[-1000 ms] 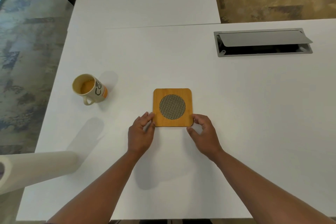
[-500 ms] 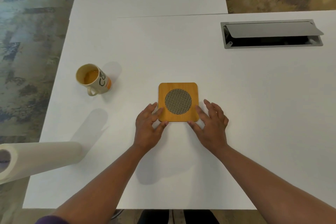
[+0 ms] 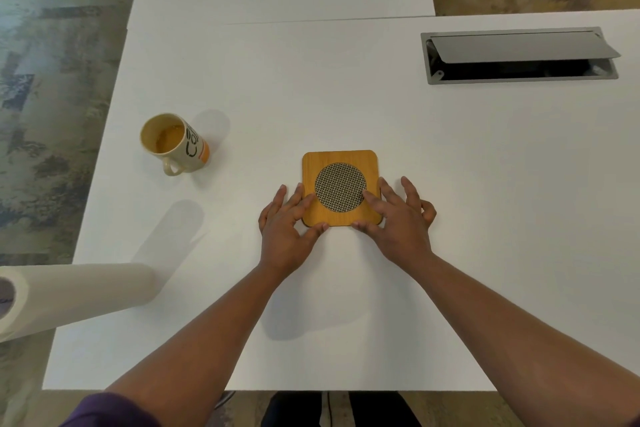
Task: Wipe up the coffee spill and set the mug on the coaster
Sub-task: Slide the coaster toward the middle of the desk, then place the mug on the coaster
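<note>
A square wooden coaster [image 3: 340, 163] with a round woven inset lies flat in the middle of the white table [image 3: 450, 184]. My left hand [image 3: 285, 222] rests on its near left corner, fingers spread. My right hand [image 3: 398, 215] lies over its near right corner, fingers apart, thumb at the near edge. Both hands touch the coaster without lifting it. A cream mug [image 3: 175, 146] with black lettering and an orange band stands upright at the left, handle toward me, with a little brown coffee in the bottom. I see no spill on the table.
A paper towel roll [image 3: 69, 295] lies on its side at the near left edge, partly overhanging. A grey cable hatch [image 3: 519, 55] with a raised flap is set into the table at the far right. A second white table adjoins at the back.
Both hands have opened and slid a little farther onto the coaster's near corners. The coaster stays flat; the shift in view comes from my head moving.
</note>
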### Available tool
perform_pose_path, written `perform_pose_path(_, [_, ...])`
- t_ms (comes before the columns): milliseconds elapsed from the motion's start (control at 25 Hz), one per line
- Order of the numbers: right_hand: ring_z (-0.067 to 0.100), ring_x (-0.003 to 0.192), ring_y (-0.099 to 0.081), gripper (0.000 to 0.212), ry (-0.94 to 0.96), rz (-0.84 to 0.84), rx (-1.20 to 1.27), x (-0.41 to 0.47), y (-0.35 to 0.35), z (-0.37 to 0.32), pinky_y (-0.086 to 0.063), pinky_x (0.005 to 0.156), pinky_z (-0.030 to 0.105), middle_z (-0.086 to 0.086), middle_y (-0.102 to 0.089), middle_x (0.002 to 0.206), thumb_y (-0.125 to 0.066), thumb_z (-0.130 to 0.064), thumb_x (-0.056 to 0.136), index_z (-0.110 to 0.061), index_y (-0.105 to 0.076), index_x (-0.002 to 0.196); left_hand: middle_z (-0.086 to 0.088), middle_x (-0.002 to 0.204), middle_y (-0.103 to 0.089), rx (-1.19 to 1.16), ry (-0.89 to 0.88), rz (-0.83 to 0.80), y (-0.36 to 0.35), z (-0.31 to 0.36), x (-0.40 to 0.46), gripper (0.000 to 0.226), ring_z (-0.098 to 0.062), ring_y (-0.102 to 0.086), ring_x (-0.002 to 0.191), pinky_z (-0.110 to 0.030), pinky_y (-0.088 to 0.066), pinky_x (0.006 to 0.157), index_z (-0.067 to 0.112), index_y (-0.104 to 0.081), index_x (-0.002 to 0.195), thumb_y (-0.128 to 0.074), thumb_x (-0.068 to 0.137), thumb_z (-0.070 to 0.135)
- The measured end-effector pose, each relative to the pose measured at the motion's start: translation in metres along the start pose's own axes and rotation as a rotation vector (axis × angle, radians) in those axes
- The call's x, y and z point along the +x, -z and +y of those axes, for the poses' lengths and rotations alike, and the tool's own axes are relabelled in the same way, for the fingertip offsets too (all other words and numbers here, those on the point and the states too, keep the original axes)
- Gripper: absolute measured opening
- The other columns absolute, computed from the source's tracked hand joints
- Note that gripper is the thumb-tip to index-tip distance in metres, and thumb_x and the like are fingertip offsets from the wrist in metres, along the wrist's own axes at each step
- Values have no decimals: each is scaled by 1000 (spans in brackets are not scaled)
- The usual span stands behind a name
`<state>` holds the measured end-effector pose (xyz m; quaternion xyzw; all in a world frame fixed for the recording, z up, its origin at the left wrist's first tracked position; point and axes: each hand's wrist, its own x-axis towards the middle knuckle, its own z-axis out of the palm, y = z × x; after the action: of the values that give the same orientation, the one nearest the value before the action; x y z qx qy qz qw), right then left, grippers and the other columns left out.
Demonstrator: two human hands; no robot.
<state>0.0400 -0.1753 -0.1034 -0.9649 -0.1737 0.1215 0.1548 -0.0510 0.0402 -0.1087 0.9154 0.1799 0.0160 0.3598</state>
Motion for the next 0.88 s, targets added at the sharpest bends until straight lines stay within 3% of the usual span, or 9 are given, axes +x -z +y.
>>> perform_pose_path(240, [25,152,-9,66,-9,-21,-40,-2,0,-3,-10,101,43,-9,-33,162,-47,-78,84,-47,-47,142,10,159,-40,-12,13,-20,1,-1,1,65,-11,-16,155,-32,-8,119,34,-54,144,-78,84,45])
perform_pose_path(400, [25,152,-10,68,13,-13,-38,-7,1,-10,-10,104,44,-4,-28,164,-43,-78,84,-43,-47,142,9,160,-39,1,1,-23,1,-2,0,65,-14,-17,155,-39,-12,121,33,-54,144,-77,85,47])
perform_pose_path(640, [30,151,-18,41,133,-2,-94,-5,0,-31,-18,103,50,-2,-37,160,-47,-51,97,-36,-58,134,3,161,-40,71,-14,-15,6,-4,1,41,-17,-26,153,-44,-19,117,34,-63,135,-67,95,42])
perform_pose_path(760, [29,148,-27,33,124,6,-65,3,-1,-49,-19,103,51,-3,-48,153,-56,-43,95,-34,-65,125,3,133,-63,-99,92,187,19,-2,2,19,-16,-54,129,-45,-41,111,22,-75,111,-73,92,24])
perform_pose_path(880, [27,142,-38,26,117,30,22,18,-4,-81,-17,101,47,-6,-58,143,-61,-35,92,-31,-71,116,17,102,-60,-294,286,439,49,-10,5,8,0,-58,97,-43,-54,91,25,-67,94,-70,93,18])
